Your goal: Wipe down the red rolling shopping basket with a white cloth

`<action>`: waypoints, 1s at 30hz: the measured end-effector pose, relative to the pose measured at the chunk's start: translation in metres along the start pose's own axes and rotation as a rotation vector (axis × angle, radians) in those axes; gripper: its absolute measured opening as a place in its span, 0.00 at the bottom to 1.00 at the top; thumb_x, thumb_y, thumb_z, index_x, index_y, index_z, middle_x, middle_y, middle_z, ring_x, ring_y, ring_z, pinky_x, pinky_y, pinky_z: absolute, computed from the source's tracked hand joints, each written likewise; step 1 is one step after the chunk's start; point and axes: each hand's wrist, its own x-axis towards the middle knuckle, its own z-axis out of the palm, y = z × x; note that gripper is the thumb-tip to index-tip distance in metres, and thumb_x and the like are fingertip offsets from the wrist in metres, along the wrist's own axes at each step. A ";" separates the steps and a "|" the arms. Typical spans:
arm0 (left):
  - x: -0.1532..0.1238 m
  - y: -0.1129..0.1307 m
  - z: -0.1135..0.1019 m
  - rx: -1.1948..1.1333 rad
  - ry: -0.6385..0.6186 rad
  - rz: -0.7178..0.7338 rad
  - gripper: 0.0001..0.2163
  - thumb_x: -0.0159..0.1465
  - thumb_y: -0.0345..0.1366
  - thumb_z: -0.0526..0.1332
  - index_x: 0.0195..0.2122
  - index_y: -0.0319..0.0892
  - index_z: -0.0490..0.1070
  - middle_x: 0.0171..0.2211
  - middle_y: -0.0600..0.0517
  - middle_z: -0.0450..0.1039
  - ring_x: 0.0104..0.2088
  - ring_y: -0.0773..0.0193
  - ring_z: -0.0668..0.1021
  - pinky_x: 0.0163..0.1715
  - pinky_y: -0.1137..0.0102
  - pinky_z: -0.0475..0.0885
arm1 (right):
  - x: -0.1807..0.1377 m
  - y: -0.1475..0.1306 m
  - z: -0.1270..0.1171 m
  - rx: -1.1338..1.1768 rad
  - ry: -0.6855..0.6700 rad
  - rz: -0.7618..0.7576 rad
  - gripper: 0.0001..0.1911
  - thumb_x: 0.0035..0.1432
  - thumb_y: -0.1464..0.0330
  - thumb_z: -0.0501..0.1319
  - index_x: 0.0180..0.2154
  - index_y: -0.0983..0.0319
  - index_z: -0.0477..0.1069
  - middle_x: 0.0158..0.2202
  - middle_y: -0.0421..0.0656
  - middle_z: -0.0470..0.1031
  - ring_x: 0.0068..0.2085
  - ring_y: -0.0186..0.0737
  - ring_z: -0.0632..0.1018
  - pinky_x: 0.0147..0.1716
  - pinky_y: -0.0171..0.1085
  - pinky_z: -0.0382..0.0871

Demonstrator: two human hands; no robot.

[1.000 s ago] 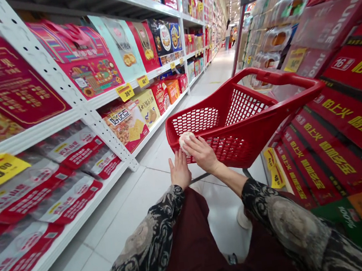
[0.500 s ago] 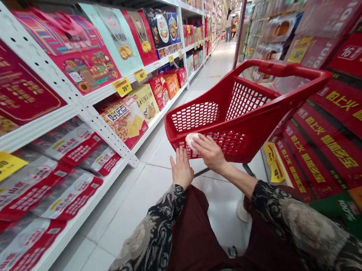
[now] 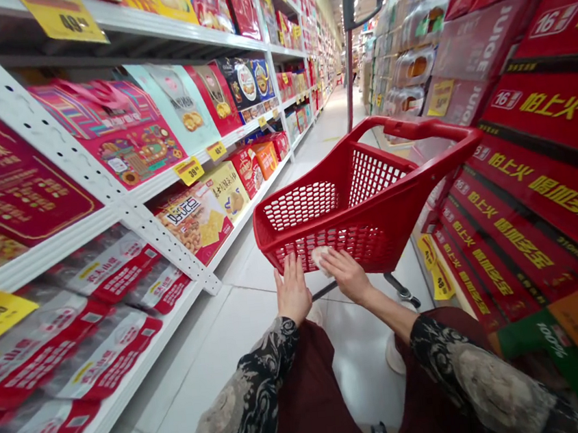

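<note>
My right hand grips a white cloth at the lower near side of the red cart; my left hand, fingers straight, reaches its corner. I can't tell how much is wiped or left.

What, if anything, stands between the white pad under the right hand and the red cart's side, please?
Nothing visible does: the white pad, under the right hand, faces the slotted side of the red cart directly, though actual contact is unclear. The left hand is left of the pad, not between.
</note>
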 end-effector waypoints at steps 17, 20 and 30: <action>0.027 0.044 -0.004 -0.034 0.047 0.176 0.35 0.51 0.29 0.53 0.62 0.32 0.45 0.65 0.42 0.40 0.65 0.56 0.44 0.61 0.50 0.41 | -0.009 0.031 -0.027 -0.092 -0.010 0.062 0.18 0.60 0.75 0.51 0.50 0.62 0.68 0.53 0.48 0.70 0.59 0.43 0.63 0.55 0.49 0.58; 0.037 0.054 -0.011 -0.055 0.083 0.193 0.35 0.51 0.29 0.53 0.62 0.31 0.45 0.65 0.41 0.41 0.65 0.55 0.44 0.61 0.50 0.41 | 0.011 0.039 -0.051 -0.126 0.102 0.116 0.18 0.61 0.74 0.49 0.52 0.60 0.67 0.55 0.47 0.67 0.61 0.41 0.60 0.58 0.48 0.54; 0.051 0.095 -0.023 -0.049 0.034 0.351 0.31 0.56 0.29 0.49 0.62 0.32 0.46 0.65 0.43 0.42 0.64 0.55 0.45 0.61 0.50 0.42 | -0.031 0.072 -0.038 -0.181 -0.097 0.152 0.18 0.59 0.77 0.51 0.48 0.61 0.70 0.52 0.49 0.70 0.57 0.44 0.66 0.52 0.49 0.61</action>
